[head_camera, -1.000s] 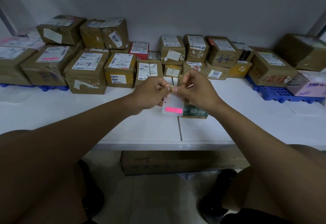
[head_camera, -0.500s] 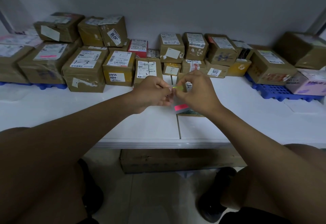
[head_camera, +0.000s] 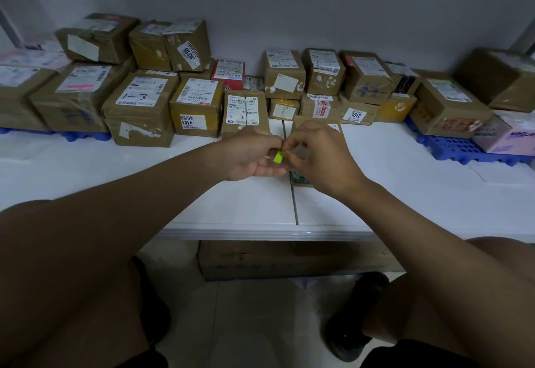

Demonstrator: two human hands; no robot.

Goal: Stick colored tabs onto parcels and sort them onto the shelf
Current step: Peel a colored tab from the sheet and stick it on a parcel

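Both hands meet over the middle of the white table [head_camera: 202, 194]. The left hand [head_camera: 249, 154] and the right hand [head_camera: 315, 156] have their fingers curled in close, and between their fingertips sits a small yellow-green tab [head_camera: 278, 156], pinched from both sides. A second ago the hands held a white sheet with a pink strip hanging below them; half a second ago only a corner of pink showed; now the pink is out of sight and the green tab stands free between the fingers. I judge that a tab has just been peeled off its backing and is ready to go on a parcel. Whether the backing sheet is tucked in the right palm cannot be told.

Just behind and under the right hand lies a small brown parcel [head_camera: 315, 124], mostly hidden, probably the one to be tagged. A greenish printed thing pokes out below the right wrist, too hidden to name.

Further back, rows of taped cardboard boxes line the wall. Handwriting reads "1-3" on one box [head_camera: 139, 107], "1-1" on the yellow box [head_camera: 197, 107], which also shows "4404" sideways, and "3-3" on the narrow box [head_camera: 243, 109]. Printed stickers read "3018" on an upper box [head_camera: 188, 43] and "3012" on a low box [head_camera: 356, 114]. A pink box [head_camera: 512, 136] rests on a blue pallet [head_camera: 451, 147] at the right
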